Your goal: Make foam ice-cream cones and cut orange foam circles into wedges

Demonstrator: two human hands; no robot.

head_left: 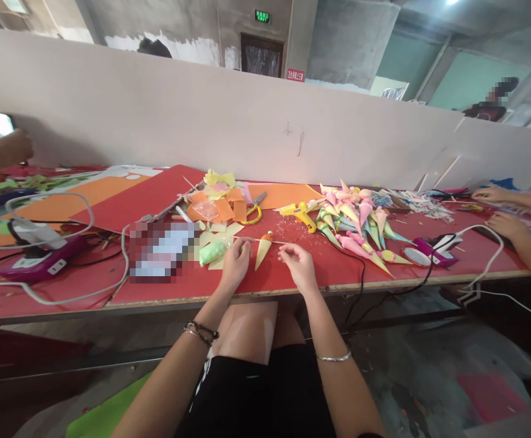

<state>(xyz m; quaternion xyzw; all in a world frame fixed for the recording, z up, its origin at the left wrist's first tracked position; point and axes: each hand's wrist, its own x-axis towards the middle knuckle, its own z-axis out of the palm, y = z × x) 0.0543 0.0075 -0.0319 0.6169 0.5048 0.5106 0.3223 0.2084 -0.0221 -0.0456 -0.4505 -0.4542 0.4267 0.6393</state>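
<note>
My left hand [236, 263] and my right hand [299, 264] are over the front of the red table, fingers pinched. A thin pale stick [280, 243] runs from my right fingertips toward my left ones. Whether it is one unbroken piece is hard to see. Between the hands lies a small pale-yellow paper cone [262, 252], its point toward me, with an orange and green top. Beside my left hand is a bag of light green material [213, 250]. Beyond my right hand a yellow glue gun [302, 214] lies on its side.
Several pastel paper cones [359, 219] are heaped at right. Yellow-handled scissors [253, 211] lie among orange paper scraps [222, 208]. A phone [163, 250] lies at left. Purple power strips [41, 258] with cables stand at both sides. Other people's hands [505, 210] appear at right and far left.
</note>
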